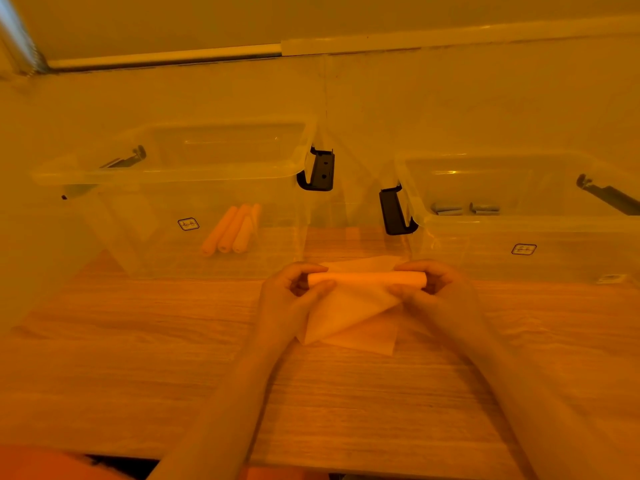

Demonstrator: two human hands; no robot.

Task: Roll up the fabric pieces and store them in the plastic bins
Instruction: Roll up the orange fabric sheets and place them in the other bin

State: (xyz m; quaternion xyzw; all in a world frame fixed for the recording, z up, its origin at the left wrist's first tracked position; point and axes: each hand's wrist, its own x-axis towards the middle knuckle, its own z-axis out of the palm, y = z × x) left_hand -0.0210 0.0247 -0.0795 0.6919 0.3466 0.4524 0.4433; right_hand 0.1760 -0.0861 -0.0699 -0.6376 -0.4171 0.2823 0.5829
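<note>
A pale wall runs behind a wood-grain counter (138, 358), everything washed in a warm orange light. On the counter stand two clear plastic bins with black latches: the left bin (194, 174) sits across from my left arm, the right bin (519, 237) across from my right, with a gap of bare counter between them. Inside the left bin lie several orange fabric rolls (230, 230), side by side and touching, angled toward the near wall. Inside the right bin lie a couple of grey rolls (465, 208) near its back. Each bin has a small label on its near wall. Just in front of the bins, I hold a partly rolled orange fabric piece (349, 306) between both hands. Its rolled part lies crosswise at the top, and the loose part hangs down toward me, its lower corner lying on the counter. My left hand (294, 292) grips the left end of the roll, fingers curled over the top and thumb underneath. My right hand (436, 285) grips the right end the same way, fingers wrapped round it. A second flat sheet (374, 341) seems to lie under the loose fabric, though I cannot tell whether it is a separate piece.
</note>
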